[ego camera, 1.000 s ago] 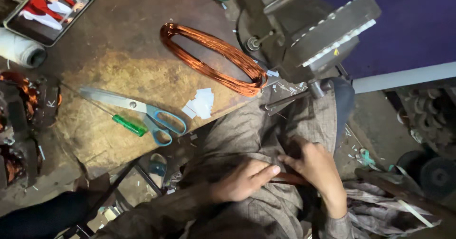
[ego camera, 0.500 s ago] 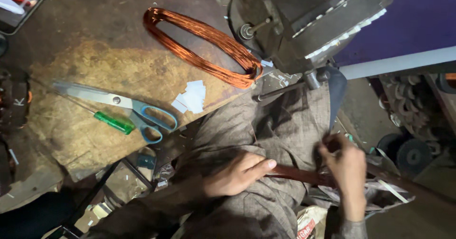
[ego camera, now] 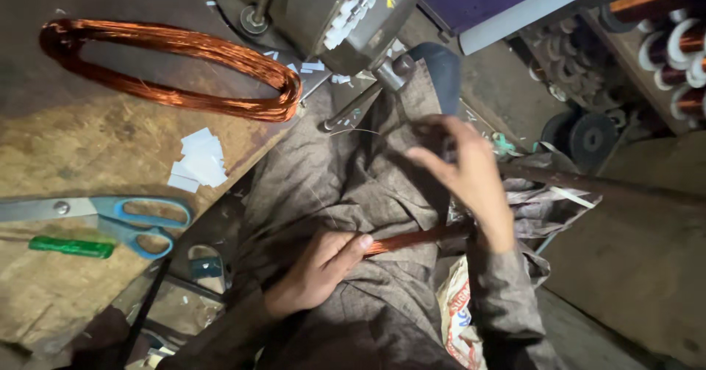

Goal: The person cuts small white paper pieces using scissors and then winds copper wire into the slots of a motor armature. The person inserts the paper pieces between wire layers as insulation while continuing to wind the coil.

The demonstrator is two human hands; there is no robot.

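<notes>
My left hand (ego camera: 316,271) rests on my lap, closed around one end of a straight bundle of copper wire (ego camera: 415,237). The bundle runs right across my grey-brown clothing, and its far end is hidden behind the wrist of my right hand (ego camera: 471,182). That hand is raised over the bundle and blurred. Its fingers are apart and point up and left, with nothing visible between them.
A large loop of copper wire (ego camera: 184,68) lies on the worn wooden bench (ego camera: 88,142). Blue-handled scissors (ego camera: 110,215), a green-handled screwdriver (ego camera: 70,247) and white paper slips (ego camera: 198,160) lie at the left. A grey metal machine (ego camera: 338,9) overhangs the bench edge. Copper spools (ego camera: 676,46) sit at the far right.
The view has moved closer and to the right. My right hand has lifted off the bundle and spread its fingers. My left hand keeps its grip on the bundle.
</notes>
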